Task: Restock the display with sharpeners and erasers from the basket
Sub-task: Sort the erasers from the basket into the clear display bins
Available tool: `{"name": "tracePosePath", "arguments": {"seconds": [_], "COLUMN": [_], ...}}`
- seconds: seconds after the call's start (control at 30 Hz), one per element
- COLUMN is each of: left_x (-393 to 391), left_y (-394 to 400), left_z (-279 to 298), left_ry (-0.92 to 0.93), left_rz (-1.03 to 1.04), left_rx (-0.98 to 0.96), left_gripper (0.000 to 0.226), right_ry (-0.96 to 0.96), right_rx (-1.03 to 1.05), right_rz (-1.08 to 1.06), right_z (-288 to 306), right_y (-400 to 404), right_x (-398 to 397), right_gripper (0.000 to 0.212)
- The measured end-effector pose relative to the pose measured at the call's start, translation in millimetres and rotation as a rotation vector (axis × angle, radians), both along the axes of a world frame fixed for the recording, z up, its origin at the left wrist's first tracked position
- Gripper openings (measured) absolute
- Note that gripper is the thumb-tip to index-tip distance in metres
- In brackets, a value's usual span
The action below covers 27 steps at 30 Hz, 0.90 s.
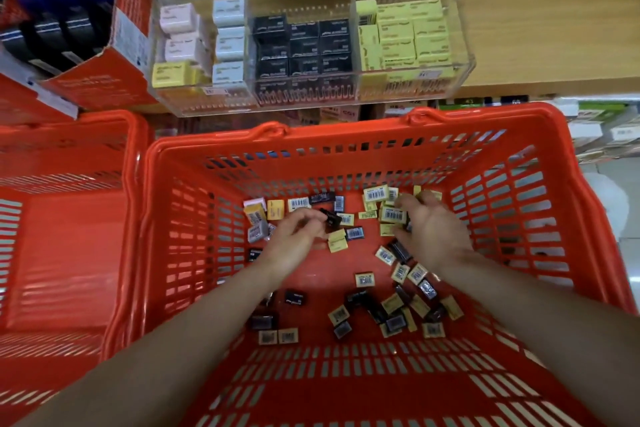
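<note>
Both arms down inside red basket (540,204). Basket floor scattered w/ small packs (391,308): yellow, black, a few grey/pink, many barcode-side up; two loose groups, one at far end by the hands, one nearer the person.

Left hand (294,236): fingers curled, thumb + fingertips pinching a small black pack (329,217), held just above the floor among the far-left cluster.

Right hand (427,229): palm down over far-right yellow packs (393,215), fingers bent and spread onto them; cannot tell if anything is actually gripped, fingertips partly hidden.

Clear display box (464,55) on wooden shelf (554,28) beyond basket. Left section: pink, grey, yellow packs, loosely stacked, gaps. Middle: black packs (303,45), neat rows. Right: yellow packs, nearly full.

Second red basket (69,253) touching on the left. Red carton (104,80) w/ blue + black rolls upper left.
</note>
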<state>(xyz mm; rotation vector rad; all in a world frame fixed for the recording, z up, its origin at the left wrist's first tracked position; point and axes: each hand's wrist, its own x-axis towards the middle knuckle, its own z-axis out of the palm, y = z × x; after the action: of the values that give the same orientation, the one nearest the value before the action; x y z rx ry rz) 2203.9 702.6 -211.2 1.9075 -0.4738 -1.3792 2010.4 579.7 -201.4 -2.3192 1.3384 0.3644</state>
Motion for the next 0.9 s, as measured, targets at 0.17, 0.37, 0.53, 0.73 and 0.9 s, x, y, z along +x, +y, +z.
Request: {"name": "tracePosePath", "arguments": {"seconds": [0.17, 0.37, 0.53, 0.73, 0.9], "left_x": [-2, -9, -8, 12, 27], "left_y": [-21, -41, -40, -38, -23], "left_z": [16, 19, 55, 152, 237], "left_ry": [0.425, 0.395, 0.318, 0.174, 0.262], "left_rz": [0.339, 0.350, 0.204, 0.016, -0.082], "left_rx": [-0.026, -0.005, -0.029, -0.103, -0.208], "left_gripper": [0.025, 0.012, 0.016, 0.011, 0.032], "right_ry": [0.274, 0.244, -0.247, -0.600, -0.737], "right_rx": [-0.155, -0.112, 0.573, 1.230, 1.212], "right_rz": [0.201, 0.330, -0.253, -0.629, -0.468], "right_z": [-15, -10, 41, 155, 238], "right_y": [-6, -2, -15, -38, -36], "right_x": [20, 25, 29, 45, 72], "right_gripper": [0.055, 0.037, 0.025, 0.038, 0.027]}}
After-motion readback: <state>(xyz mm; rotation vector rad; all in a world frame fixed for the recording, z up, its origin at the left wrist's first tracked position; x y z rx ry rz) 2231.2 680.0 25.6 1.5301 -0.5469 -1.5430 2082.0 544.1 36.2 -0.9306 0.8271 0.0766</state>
